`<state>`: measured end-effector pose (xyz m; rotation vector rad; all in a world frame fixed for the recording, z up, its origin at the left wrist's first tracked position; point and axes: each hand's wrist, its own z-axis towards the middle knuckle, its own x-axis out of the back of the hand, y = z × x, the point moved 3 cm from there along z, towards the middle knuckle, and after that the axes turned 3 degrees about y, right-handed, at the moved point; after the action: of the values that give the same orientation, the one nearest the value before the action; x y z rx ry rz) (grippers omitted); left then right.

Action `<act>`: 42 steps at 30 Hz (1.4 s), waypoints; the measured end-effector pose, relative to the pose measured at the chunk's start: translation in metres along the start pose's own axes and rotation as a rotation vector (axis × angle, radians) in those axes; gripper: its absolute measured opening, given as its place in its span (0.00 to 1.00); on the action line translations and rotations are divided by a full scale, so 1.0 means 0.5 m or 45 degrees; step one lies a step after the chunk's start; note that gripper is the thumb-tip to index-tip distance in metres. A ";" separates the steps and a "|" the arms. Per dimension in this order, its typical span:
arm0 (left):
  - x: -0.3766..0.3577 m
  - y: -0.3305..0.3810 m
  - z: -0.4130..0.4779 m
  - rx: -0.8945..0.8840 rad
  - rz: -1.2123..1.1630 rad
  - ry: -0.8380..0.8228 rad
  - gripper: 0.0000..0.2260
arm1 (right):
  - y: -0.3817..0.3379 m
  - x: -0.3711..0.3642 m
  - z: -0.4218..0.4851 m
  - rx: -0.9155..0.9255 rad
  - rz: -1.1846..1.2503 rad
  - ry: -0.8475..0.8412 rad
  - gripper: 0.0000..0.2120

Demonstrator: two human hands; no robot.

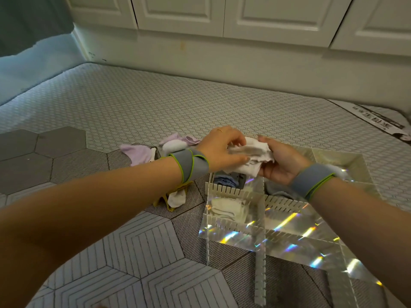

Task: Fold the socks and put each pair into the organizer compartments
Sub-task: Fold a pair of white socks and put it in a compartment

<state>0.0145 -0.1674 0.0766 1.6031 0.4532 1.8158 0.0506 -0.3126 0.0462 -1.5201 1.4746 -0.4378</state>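
Note:
Both hands hold a bunched white sock pair [251, 158] above the back of the organizer [235, 192], a shiny iridescent tray with white slotted dividers. My left hand [222, 150] pinches the socks from the left, and my right hand [280, 161] cups them from the right. One compartment holds a folded white pair [226, 208]. Behind it sits a blue-grey pair [224, 181], and a grey pair [278, 192] lies in the compartment under my right wrist. Loose lilac socks [138, 153] and a white sock [175, 198] lie on the mattress to the left.
The work surface is a patterned mattress [133, 103] with hexagon quilting. White cabinet doors [222, 16] stand along the far side. A printed label strip [378, 121] lies at the mattress's right edge. Each wrist wears a grey band with green edging.

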 end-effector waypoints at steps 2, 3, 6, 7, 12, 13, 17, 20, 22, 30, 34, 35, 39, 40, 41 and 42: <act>-0.011 0.001 0.001 -0.105 0.220 -0.098 0.19 | 0.004 0.004 -0.002 -0.042 0.024 -0.020 0.16; -0.017 0.002 0.003 -0.136 0.326 -0.118 0.19 | 0.004 0.009 -0.003 -0.051 0.027 -0.019 0.17; -0.026 0.018 0.009 -0.261 0.536 -0.101 0.19 | 0.005 0.026 -0.004 -0.066 -0.020 -0.024 0.15; -0.024 0.026 0.012 -0.287 0.543 -0.089 0.18 | 0.006 0.031 -0.006 -0.079 -0.035 -0.028 0.13; -0.015 0.028 0.029 -0.297 0.366 -0.129 0.15 | 0.002 0.051 -0.010 -0.032 -0.095 -0.049 0.09; -0.017 0.026 0.030 -0.297 0.341 -0.170 0.15 | -0.001 0.057 -0.011 -0.018 -0.096 -0.055 0.11; -0.041 0.024 0.015 -0.180 0.215 -0.503 0.14 | 0.003 0.075 -0.016 -0.033 -0.135 -0.038 0.16; -0.035 0.022 0.022 0.102 -0.158 -0.231 0.16 | 0.001 0.089 -0.027 -0.014 -0.134 0.020 0.13; -0.044 0.011 0.023 0.407 -0.449 -0.179 0.24 | -0.004 0.096 -0.036 0.001 -0.189 0.044 0.15; -0.105 0.003 0.016 0.568 -0.765 -0.161 0.31 | 0.007 0.108 -0.044 0.041 -0.191 0.063 0.17; -0.139 0.015 0.004 0.560 -0.644 -0.210 0.30 | 0.022 0.144 -0.047 0.147 -0.307 0.291 0.18; -0.152 0.017 -0.001 0.589 -0.652 -0.249 0.30 | 0.026 0.157 -0.050 0.197 -0.421 0.345 0.17; -0.189 0.006 -0.012 0.699 -0.670 -0.362 0.33 | 0.054 0.223 -0.067 0.236 -0.701 0.441 0.17; -0.191 0.002 -0.012 0.707 -0.671 -0.373 0.32 | 0.067 0.240 -0.071 0.200 -0.719 0.445 0.17; -0.190 -0.002 -0.012 0.715 -0.671 -0.375 0.32 | 0.083 0.253 -0.076 0.163 -0.728 0.455 0.17; -0.188 -0.006 -0.012 0.727 -0.675 -0.367 0.32 | 0.098 0.264 -0.080 0.130 -0.725 0.473 0.17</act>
<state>0.0117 -0.2278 0.0043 1.8411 1.2064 1.0850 0.0187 -0.4398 -0.0187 -1.8342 1.2391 -1.1661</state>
